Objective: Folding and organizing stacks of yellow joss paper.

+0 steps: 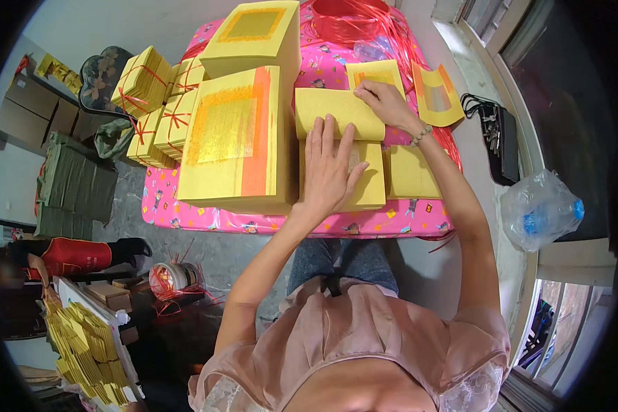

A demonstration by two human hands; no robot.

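My left hand [328,168] lies flat, its fingers stretched over the near edge of a yellow paper sheet [323,106]. At the sheet's far right corner, my right hand [388,106] is closed with curled fingers on the paper; a bead bracelet circles its wrist. Under the sheet is a pile of yellow paper [371,185]. Just left stands a tall stack of yellow paper [220,137] with a gold square and an orange band on top. Another tall stack [254,34] rises behind it. More yellow paper [412,175] lies to the right of my hands.
A pink patterned cloth [247,221] covers the table. Bundles tied with red string [144,79] sit at the left, and red strands [384,20] with a red basket at the back. Keys [491,137] and a bagged bottle [542,213] lie right. Another person [75,257] works lower left.
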